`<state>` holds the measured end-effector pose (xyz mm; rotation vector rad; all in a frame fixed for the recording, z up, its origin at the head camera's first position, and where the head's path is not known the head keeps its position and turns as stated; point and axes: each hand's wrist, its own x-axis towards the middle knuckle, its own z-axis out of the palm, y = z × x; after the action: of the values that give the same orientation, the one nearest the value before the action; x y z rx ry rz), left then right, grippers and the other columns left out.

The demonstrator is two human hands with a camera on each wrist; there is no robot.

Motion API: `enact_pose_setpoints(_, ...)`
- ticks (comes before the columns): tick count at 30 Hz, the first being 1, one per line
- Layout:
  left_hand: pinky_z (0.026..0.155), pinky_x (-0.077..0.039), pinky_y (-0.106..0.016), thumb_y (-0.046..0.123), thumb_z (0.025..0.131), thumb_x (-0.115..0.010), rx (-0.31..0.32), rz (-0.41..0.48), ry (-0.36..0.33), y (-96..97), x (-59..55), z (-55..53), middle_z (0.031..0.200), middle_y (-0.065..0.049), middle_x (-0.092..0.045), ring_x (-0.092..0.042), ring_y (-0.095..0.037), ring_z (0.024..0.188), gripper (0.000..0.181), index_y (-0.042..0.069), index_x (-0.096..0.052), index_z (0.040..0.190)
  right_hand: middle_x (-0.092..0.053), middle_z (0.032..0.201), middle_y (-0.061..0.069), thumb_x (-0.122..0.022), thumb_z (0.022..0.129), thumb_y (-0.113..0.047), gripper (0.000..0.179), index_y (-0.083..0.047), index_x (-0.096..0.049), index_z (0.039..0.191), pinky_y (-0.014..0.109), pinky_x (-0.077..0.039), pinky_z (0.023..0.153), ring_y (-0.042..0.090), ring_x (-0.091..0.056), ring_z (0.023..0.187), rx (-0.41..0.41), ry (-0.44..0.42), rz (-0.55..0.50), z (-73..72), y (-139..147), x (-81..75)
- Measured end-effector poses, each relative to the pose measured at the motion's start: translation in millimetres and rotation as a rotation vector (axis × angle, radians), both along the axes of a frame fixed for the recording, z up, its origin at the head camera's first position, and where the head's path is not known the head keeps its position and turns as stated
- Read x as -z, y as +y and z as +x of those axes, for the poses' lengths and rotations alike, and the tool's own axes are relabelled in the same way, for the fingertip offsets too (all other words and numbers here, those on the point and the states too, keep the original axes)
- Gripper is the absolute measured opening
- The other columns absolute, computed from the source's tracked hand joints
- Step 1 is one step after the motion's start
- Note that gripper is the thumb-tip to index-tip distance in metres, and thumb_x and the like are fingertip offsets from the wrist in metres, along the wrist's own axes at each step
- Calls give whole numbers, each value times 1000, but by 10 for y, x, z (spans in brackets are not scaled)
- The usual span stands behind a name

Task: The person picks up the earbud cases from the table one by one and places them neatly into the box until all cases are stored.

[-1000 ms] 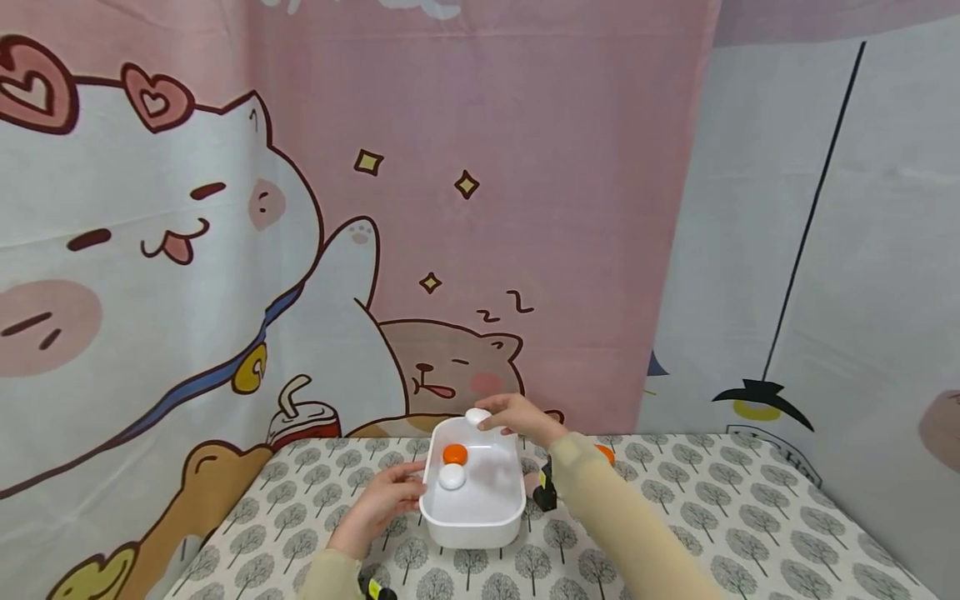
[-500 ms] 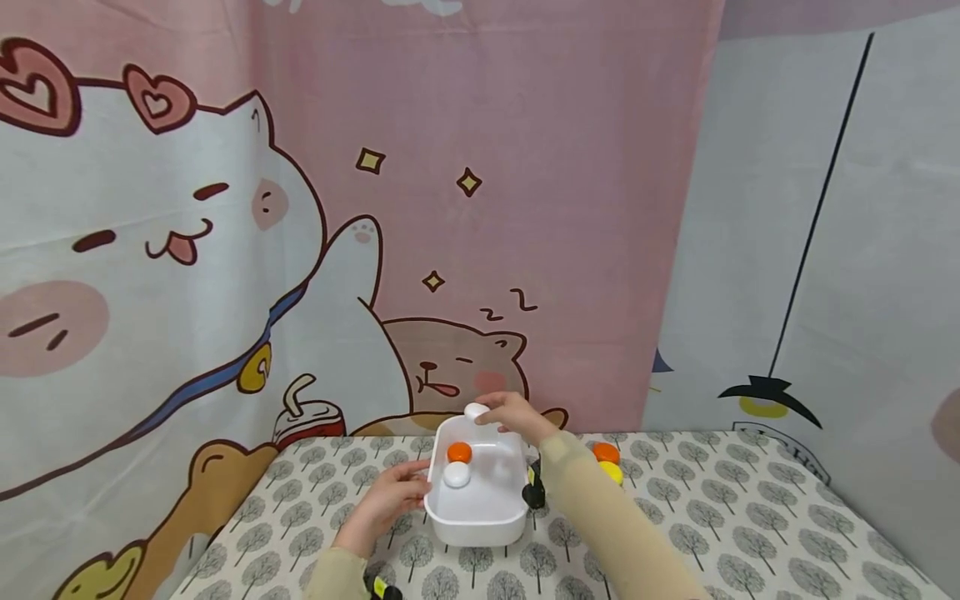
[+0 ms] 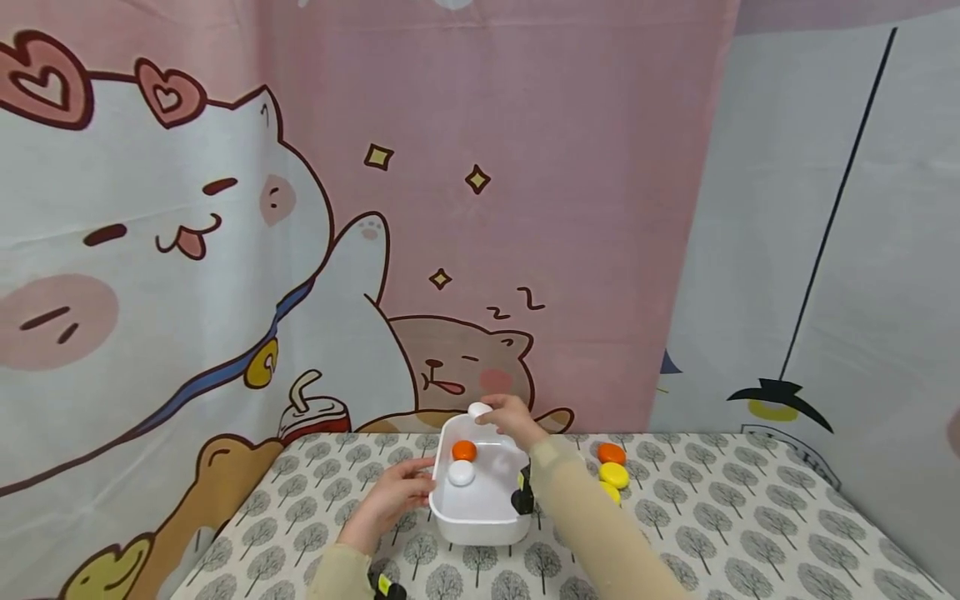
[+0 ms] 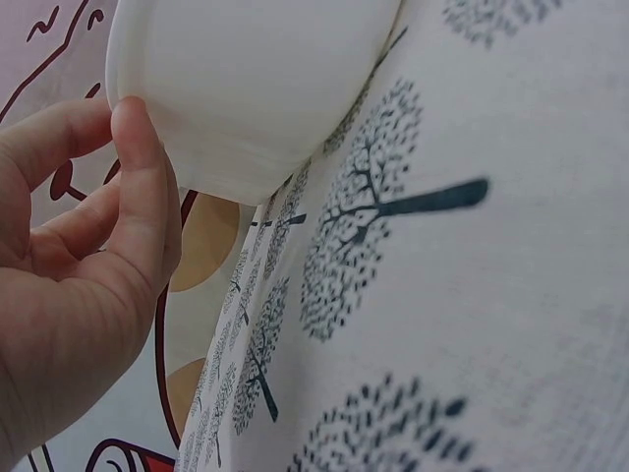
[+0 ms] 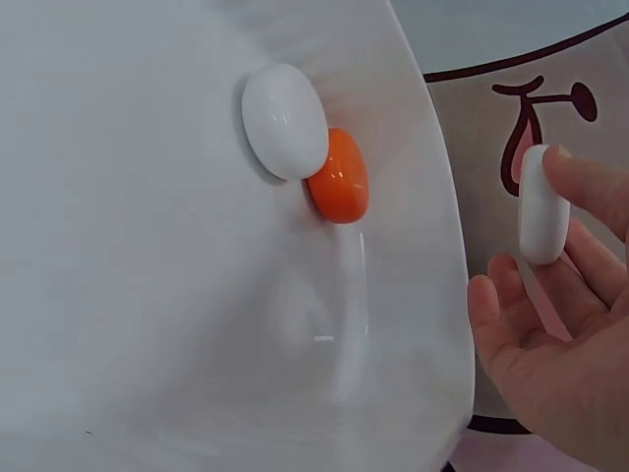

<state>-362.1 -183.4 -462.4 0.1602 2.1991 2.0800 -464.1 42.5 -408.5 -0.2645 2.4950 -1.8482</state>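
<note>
My right hand (image 3: 512,418) pinches a smooth white oval piece (image 5: 543,206) between thumb and fingers, above the far rim of a white rectangular bin (image 3: 483,532). In the right wrist view the piece is on edge, just outside the rim. Inside the bin an orange oval piece (image 3: 463,451) touches another white oval piece (image 3: 461,473), near the left wall. My left hand (image 3: 396,494) holds the bin's left side. The left wrist view shows its thumb (image 4: 138,138) against the outer wall and a finger at the rim. The bin stands on the table.
Right of my right sleeve (image 3: 592,517) lie a second orange piece (image 3: 611,453) and yellow pieces (image 3: 614,475), one partly hidden by the sleeve. A tree-print cloth (image 3: 705,525) covers the table. Behind it hangs a cartoon-print curtain (image 3: 585,208).
The head view has turned slightly. My right forearm has shifted left off the yellow pieces, which now show. My right hand keeps the white piece over the far rim, and my left hand stays on the bin.
</note>
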Motion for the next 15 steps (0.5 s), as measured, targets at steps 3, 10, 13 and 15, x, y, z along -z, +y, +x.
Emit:
enact_pose_setpoints(3, 71, -54, -30, 2, 87, -65, 2, 7, 5, 1, 0, -5, 110, -21, -58, -59, -19, 78, 56, -6, -46, 139, -59, 128, 15, -76, 81, -7, 48, -1, -62, 127, 48, -49, 88, 31, -56, 110, 33, 1, -11, -19, -10, 37)
enact_pose_setpoints(10, 71, -54, -29, 2, 86, -65, 3, 8, -6, 15, -17, 16, 110, -23, -57, -58, -18, 76, 57, -8, -45, 139, -59, 128, 16, -74, 80, -3, 48, 1, -61, 127, 47, -50, 86, 31, -57, 107, 73, 23, 0, -49, -27, 115)
enact_pose_setpoints(13, 70, -54, -29, 1, 86, -64, 8, 13, -10, 11, -20, 17, 113, -25, -56, -58, -18, 77, 58, -8, -44, 139, -59, 128, 17, -74, 80, -2, 49, 3, -61, 127, 47, -51, 86, 32, -57, 107, 77, 14, 16, -49, -27, 128)
enact_pose_setpoints(15, 70, -54, -28, 1, 86, -63, 10, 16, -12, 4, -21, 13, 114, -26, -55, -58, -18, 77, 58, -8, -44, 140, -59, 127, 18, -74, 80, -2, 49, 3, -60, 127, 47, -51, 86, 33, -58, 105, 78, 1, 20, -46, -27, 129)
